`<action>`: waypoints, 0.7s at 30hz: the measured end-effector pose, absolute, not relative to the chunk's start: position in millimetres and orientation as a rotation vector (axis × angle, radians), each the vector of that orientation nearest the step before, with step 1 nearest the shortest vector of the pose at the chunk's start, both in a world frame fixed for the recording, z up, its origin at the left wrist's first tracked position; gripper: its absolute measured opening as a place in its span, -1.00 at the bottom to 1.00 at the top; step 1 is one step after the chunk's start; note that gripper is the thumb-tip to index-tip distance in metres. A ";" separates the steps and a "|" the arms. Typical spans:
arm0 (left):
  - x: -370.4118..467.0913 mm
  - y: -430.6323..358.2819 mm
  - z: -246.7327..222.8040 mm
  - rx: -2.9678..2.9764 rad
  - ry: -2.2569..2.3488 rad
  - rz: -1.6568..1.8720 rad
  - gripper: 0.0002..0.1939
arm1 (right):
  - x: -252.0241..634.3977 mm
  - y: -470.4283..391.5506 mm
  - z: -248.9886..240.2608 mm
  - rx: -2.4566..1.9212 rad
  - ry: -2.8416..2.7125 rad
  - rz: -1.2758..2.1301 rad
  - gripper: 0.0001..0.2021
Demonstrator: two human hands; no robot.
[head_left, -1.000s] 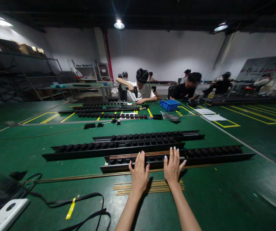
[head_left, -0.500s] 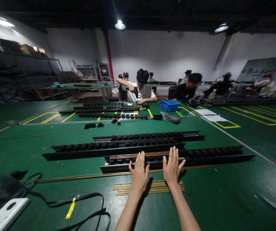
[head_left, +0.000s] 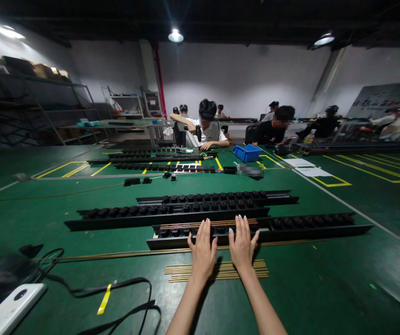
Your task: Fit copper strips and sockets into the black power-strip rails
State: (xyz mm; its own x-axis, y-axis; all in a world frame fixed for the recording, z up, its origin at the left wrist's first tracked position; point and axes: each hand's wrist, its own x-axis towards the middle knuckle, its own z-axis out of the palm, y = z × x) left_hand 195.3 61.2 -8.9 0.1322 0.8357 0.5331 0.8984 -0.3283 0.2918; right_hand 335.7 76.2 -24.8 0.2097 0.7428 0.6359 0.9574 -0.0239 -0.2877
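Observation:
My left hand [head_left: 203, 251] lies flat, fingers stretched forward, with its fingertips at several thin copper-coloured rods [head_left: 179, 226]. Those rods rest along the nearest black rail [head_left: 311, 230], which carries a row of black round-topped pieces. To the right, my right hand [head_left: 243, 246] is spread the same way, its fingertips at the same rods. Neither hand grips anything. Partly under my wrists and forearms, several short brass rods [head_left: 182, 270] lie side by side on the green table. Longer thin rods [head_left: 123, 255] run crosswise in front of the rail and pass behind my hands.
Two more black rails [head_left: 116, 220] lie beyond. A blue bin [head_left: 246, 152] stands farther back, near a person using a drill [head_left: 198, 133]. At left are a black strap [head_left: 116, 284], yellow tape [head_left: 104, 299] and a white device [head_left: 14, 309]. Paper sheets [head_left: 311, 171] lie at right.
My right hand has moved left along the rods, closer to my left hand. My left hand stays at about the same place on the rail.

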 end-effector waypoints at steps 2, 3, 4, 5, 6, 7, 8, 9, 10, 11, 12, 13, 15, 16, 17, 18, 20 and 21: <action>195.2 61.5 -9.7 -2.303 -1.769 -0.961 -0.45 | 333.8 75.4 -23.9 -1.828 -1.573 -0.409 -0.47; 195.2 61.6 -10.2 -2.309 -1.775 -0.961 -0.45 | 332.9 74.7 -23.1 -1.835 -1.577 -0.410 -0.46; 195.2 61.7 -10.6 -2.310 -1.780 -0.964 -0.46 | 331.9 74.0 -22.2 -1.837 -1.593 -0.412 -0.45; 195.2 61.7 -10.9 -2.306 -1.783 -0.971 -0.46 | 330.9 73.3 -21.4 -1.830 -1.624 -0.413 -0.45; 195.3 61.8 -11.2 -2.301 -1.784 -0.982 -0.46 | 329.9 72.8 -20.9 -1.817 -1.661 -0.413 -0.45; 195.4 61.8 -11.4 -2.296 -1.784 -0.995 -0.45 | 328.8 72.4 -20.7 -1.799 -1.699 -0.411 -0.45; 195.5 61.7 -11.4 -2.295 -1.785 -1.010 -0.45 | 327.7 72.3 -20.8 -1.781 -1.732 -0.409 -0.45; 195.6 61.6 -11.3 -2.298 -1.789 -1.025 -0.46 | 326.5 72.3 -21.2 -1.767 -1.751 -0.406 -0.45; 195.7 61.5 -11.2 -2.306 -1.794 -1.036 -0.46 | 325.3 72.4 -21.6 -1.762 -1.755 -0.404 -0.46; 195.7 61.4 -11.0 -2.315 -1.801 -1.043 -0.47 | 324.0 72.5 -21.9 -1.765 -1.747 -0.403 -0.46; 195.7 61.2 -10.8 -2.323 -1.808 -1.045 -0.47 | 322.5 72.5 -21.9 -1.771 -1.735 -0.405 -0.45; 195.6 61.1 -10.6 -2.329 -1.815 -1.043 -0.47 | 321.0 72.3 -21.7 -1.778 -1.725 -0.408 -0.44; 195.2 60.9 -10.3 -2.338 -1.821 -1.025 -0.48 | 317.6 71.5 -20.6 -1.788 -1.725 -0.421 -0.42; 194.9 60.9 -10.1 -2.343 -1.821 -1.014 -0.48 | 315.9 70.9 -19.9 -1.785 -1.742 -0.428 -0.41; 194.7 60.8 -10.0 -2.348 -1.820 -1.004 -0.48 | 314.3 70.4 -19.1 -1.780 -1.767 -0.433 -0.41; 194.4 60.7 -10.0 -2.352 -1.820 -0.998 -0.47 | 312.8 69.8 -18.5 -1.772 -1.793 -0.438 -0.41; 194.0 60.6 -9.9 -2.358 -1.821 -0.995 -0.47 | 310.3 68.6 -17.3 -1.766 -1.823 -0.442 -0.41; 193.9 60.6 -9.9 -2.361 -1.822 -0.995 -0.47 | 309.1 67.9 -16.7 -1.772 -1.820 -0.443 -0.40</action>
State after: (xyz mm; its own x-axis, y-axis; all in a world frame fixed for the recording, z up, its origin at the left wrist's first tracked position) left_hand 193.9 60.6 -9.9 0.1280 0.8710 0.4742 0.8697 -0.3284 0.3685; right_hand 309.1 67.9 -16.7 0.0260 0.8037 0.5945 0.9870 0.0736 -0.1427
